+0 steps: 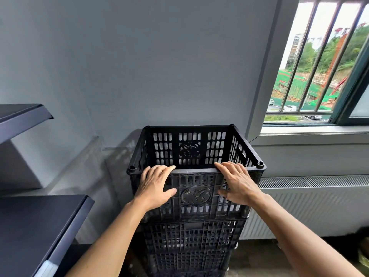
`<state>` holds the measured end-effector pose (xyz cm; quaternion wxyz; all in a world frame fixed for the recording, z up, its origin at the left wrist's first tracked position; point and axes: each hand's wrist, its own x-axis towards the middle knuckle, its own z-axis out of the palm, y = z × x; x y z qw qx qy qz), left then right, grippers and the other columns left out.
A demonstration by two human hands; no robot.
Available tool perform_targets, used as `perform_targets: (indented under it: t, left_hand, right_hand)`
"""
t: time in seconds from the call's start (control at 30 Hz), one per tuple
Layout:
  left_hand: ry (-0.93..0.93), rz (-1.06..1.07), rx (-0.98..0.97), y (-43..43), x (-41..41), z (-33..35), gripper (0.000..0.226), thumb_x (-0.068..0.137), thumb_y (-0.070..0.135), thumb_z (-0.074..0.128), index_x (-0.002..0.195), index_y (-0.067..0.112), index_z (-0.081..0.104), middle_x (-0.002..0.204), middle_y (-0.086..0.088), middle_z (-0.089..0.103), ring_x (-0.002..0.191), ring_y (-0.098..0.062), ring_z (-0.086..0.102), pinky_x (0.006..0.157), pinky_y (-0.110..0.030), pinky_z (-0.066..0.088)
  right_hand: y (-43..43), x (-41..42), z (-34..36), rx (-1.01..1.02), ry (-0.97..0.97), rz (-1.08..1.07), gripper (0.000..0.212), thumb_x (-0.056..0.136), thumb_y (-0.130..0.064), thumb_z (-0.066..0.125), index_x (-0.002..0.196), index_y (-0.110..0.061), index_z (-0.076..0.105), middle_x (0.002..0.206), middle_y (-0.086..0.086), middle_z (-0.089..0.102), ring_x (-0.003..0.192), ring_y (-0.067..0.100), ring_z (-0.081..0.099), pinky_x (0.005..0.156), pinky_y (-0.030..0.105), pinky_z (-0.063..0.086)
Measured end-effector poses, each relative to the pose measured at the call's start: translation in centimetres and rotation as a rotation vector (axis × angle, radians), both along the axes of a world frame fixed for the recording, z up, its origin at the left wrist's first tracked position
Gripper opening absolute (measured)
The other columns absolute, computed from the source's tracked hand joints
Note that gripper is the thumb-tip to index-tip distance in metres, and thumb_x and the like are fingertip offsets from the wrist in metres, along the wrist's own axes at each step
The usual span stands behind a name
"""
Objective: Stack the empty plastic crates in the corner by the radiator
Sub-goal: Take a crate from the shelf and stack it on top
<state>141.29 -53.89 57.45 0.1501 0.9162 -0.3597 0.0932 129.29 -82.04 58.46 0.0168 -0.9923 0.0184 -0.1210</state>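
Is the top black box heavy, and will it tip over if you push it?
Probably light: the top crate looks empty, with walls full of holes. It is likely stiff, since its thick rim and ribs look rigid. It sits high on the crates below, so a hard shove might tip the stack.

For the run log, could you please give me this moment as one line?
top crate on lower crates | left hand flat on its near wall | right hand likewise | radiator to right
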Motion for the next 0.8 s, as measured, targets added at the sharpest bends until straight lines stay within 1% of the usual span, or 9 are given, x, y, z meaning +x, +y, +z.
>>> perform_targets:
  t: [0.1, 0.17, 0.3, 0.47, 0.57, 0.67, 0.73, 0.8]
  left_hand:
    - [0.046, 0.011, -0.008, -0.1, 0.0, -0.1, 0.074, 0.087, 0.055, 0.052, 0.151, 0.037, 0.019, 0.155, 0.01, 0.026, 0.147, -0.013, 0.01, 0.12, -0.038, -0.006]
    - [0.077, 0.025, -0.02, -0.3, 0.0, 0.1, 0.072, 0.088, 0.054, 0.052, 0.151, 0.038, 0.021, 0.156, 0.01, 0.026, 0.148, -0.013, 0.008, 0.12, -0.038, -0.007]
    - [0.093, 0.047, -0.05, -0.8, -0.5, 0.4, 0.064, 0.091, 0.048, 0.052, 0.149, 0.036, 0.028, 0.154, 0.008, 0.031, 0.148, -0.014, 0.012, 0.121, -0.041, -0.005]
    - [0.072, 0.11, -0.076, -1.4, -1.7, 0.8, 0.059, 0.093, 0.042, 0.053, 0.148, 0.032, 0.035, 0.15, 0.007, 0.037, 0.144, -0.015, 0.023, 0.12, -0.045, 0.004]
    - [0.027, 0.18, -0.067, -0.6, -1.1, 1.0, 0.054, 0.091, 0.045, 0.052, 0.143, 0.031, 0.043, 0.143, 0.003, 0.045, 0.138, -0.02, 0.033, 0.115, -0.049, 0.017]
    - [-0.013, 0.273, -0.104, 0.8, -0.5, 0.8, 0.053, 0.088, 0.047, 0.051, 0.136, 0.025, 0.054, 0.137, -0.006, 0.053, 0.133, -0.027, 0.041, 0.11, -0.049, 0.027]
    - [-0.027, 0.283, -0.126, 1.3, -0.4, 0.5, 0.054, 0.087, 0.046, 0.051, 0.134, 0.02, 0.057, 0.134, -0.012, 0.055, 0.13, -0.031, 0.043, 0.11, -0.048, 0.029]
    - [-0.044, 0.276, -0.142, 1.7, -0.5, 0.4, 0.049, 0.09, 0.041, 0.055, 0.133, 0.017, 0.059, 0.134, -0.015, 0.055, 0.13, -0.034, 0.043, 0.11, -0.048, 0.029]
  right_hand:
    - [-0.3, 0.0, 0.0, 0.024, 0.025, 0.004, 0.101, 0.08, -0.053, 0.066, 0.155, -0.026, 0.004, 0.158, 0.003, 0.023, 0.148, 0.023, 0.011, 0.121, 0.039, -0.002]
    - [-0.6, -0.1, 0.0, 0.037, 0.047, 0.013, 0.101, 0.081, -0.052, 0.066, 0.156, -0.027, 0.002, 0.16, 0.003, 0.019, 0.149, 0.022, 0.008, 0.121, 0.039, -0.003]
    - [-1.1, -0.2, 0.2, 0.039, 0.058, 0.034, 0.1, 0.082, -0.05, 0.066, 0.156, -0.027, 0.003, 0.16, 0.002, 0.02, 0.149, 0.022, 0.011, 0.122, 0.04, 0.005]
    - [-1.2, -0.7, 0.9, 0.024, 0.039, 0.021, 0.09, 0.086, -0.044, 0.064, 0.156, -0.029, 0.01, 0.155, 0.0, 0.029, 0.144, 0.02, 0.022, 0.121, 0.04, 0.013]
    - [-2.3, -1.3, 1.5, 0.034, 0.042, -0.004, 0.081, 0.088, -0.045, 0.062, 0.154, -0.033, 0.016, 0.15, -0.002, 0.037, 0.139, 0.02, 0.029, 0.117, 0.04, 0.018]
    - [-4.1, -2.2, 1.8, 0.052, 0.053, -0.035, 0.074, 0.091, -0.046, 0.059, 0.153, -0.034, 0.021, 0.149, -0.001, 0.039, 0.138, 0.022, 0.032, 0.115, 0.039, 0.02]
    - [-5.1, -2.7, 1.9, 0.064, 0.06, -0.04, 0.069, 0.093, -0.046, 0.056, 0.153, -0.033, 0.024, 0.149, 0.0, 0.04, 0.137, 0.023, 0.032, 0.114, 0.038, 0.023]
    - [-5.2, -2.9, 2.2, 0.061, 0.046, -0.034, 0.065, 0.094, -0.047, 0.054, 0.152, -0.031, 0.028, 0.147, 0.001, 0.042, 0.136, 0.023, 0.034, 0.112, 0.038, 0.026]
